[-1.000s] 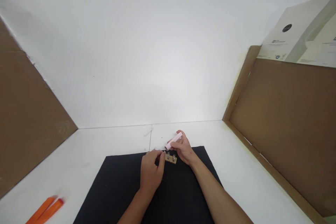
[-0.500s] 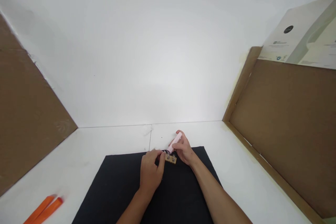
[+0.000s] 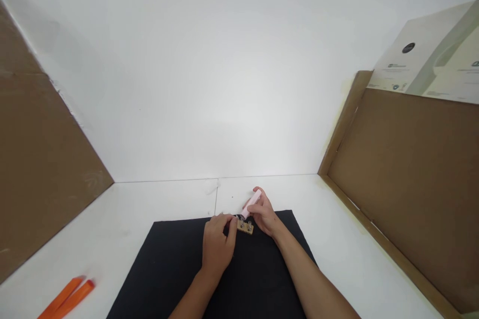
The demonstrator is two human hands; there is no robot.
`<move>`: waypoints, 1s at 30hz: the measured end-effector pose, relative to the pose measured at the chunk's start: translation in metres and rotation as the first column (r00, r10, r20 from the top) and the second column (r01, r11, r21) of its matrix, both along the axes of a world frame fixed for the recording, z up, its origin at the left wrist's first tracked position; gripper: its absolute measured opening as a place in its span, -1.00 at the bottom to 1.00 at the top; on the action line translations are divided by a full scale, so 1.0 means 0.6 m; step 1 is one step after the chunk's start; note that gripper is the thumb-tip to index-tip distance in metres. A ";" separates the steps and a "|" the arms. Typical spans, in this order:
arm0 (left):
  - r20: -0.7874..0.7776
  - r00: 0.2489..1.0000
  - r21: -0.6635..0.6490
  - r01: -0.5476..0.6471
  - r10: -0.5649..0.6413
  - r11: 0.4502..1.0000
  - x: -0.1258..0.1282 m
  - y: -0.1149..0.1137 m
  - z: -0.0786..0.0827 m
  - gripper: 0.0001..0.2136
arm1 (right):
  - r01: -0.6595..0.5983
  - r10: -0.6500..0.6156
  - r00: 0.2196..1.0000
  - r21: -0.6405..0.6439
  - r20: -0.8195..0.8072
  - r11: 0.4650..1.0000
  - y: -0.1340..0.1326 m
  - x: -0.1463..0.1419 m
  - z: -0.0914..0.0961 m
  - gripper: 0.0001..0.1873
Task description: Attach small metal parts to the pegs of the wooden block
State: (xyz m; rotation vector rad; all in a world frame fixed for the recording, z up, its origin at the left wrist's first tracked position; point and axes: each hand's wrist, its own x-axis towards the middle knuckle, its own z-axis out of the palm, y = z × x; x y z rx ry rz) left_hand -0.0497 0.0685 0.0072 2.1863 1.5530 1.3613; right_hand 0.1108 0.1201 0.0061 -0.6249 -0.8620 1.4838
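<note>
Pink tube [image 3: 252, 204] is in the right hand [image 3: 265, 215], gripped btwn thumb and fingers, tilted, low end at the small tan board [image 3: 245, 230] (can't tell if touching). I'd guess light, stiff, a bit slick; hold mid-length imo. Clear knobs [image 3: 249, 226] on board look fragile. Left hand [image 3: 219, 241] back-up, fingertips at board's left end; can't tell if gripping. Board's near black mat's [image 3: 168, 264] far edge.

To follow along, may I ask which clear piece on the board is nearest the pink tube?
The left piece, at the lower end of the pink tube; the right piece sits farther.
</note>
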 end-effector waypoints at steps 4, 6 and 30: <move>-0.003 1.000 -0.010 0.004 -0.004 1.000 0.000 0.000 -0.001 -0.76 | -0.020 0.020 1.000 -0.002 0.000 1.000 0.000 0.002 0.000 -0.34; 0.001 1.000 -0.011 0.002 -0.002 1.000 0.000 0.000 -0.001 -0.77 | 0.001 -0.001 1.000 -0.012 0.001 1.000 0.002 0.002 -0.003 -0.33; 0.047 0.999 -0.014 0.014 -0.013 1.000 0.000 0.001 0.005 -0.77 | 0.093 -0.093 0.996 0.013 -0.004 0.996 0.009 -0.002 -0.010 -0.29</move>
